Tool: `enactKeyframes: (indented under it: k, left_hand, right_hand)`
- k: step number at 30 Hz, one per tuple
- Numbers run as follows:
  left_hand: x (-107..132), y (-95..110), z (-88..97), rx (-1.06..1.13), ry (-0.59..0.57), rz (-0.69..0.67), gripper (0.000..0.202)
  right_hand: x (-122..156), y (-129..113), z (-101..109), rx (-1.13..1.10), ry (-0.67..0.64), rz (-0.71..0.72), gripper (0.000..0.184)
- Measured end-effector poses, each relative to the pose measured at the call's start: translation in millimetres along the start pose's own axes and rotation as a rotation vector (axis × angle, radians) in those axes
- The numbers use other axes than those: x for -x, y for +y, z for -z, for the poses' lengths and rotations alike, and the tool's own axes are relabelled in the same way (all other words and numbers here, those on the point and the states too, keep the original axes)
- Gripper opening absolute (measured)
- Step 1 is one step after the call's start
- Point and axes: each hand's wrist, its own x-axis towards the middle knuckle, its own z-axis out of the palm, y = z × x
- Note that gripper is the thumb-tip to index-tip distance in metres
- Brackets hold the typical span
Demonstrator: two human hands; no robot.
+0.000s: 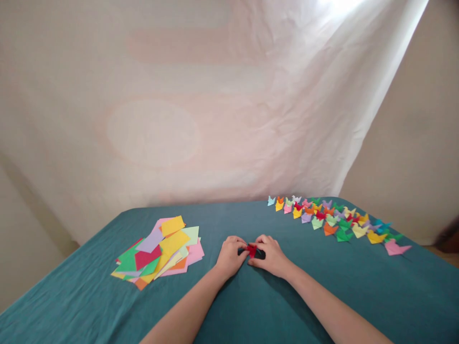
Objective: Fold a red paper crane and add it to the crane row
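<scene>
A small red folded paper piece [251,250] rests on the teal tablecloth [251,306] between my two hands. My left hand [230,255] has its fingers curled and pinches the left side of the red piece. From the right, my right hand [271,254] pinches the same piece with thumb and fingertips. Both hands lie low on the cloth near the middle of the table.
A loose pile of coloured paper squares [159,252] lies to the left of my hands. Several folded paper cranes [337,220] in many colours stand in rows at the back right. A pale sheet [201,105] hangs behind the table.
</scene>
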Motion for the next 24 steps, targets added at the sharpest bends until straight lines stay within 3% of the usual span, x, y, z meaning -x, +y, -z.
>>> enactKeyframes:
  k: [4,7,14,24]
  left_hand:
    - [1,3,1.8,-0.013,-0.010,-0.016,0.011]
    - [2,4,4.3,-0.018,-0.029,-0.044,0.016]
    - [1,3,5.3,-0.018,-0.050,-0.092,0.020]
    - [-4,0,5.1,-0.012,-0.072,-0.138,0.015]
  right_hand:
    - [3,-2,3,0.000,-0.002,0.019,0.064]
    - [4,-2,4,-0.046,0.013,0.033,0.064]
    - [1,7,-2,-0.207,0.148,0.017,0.023]
    - [-5,11,-6,-0.140,0.165,-0.016,0.010]
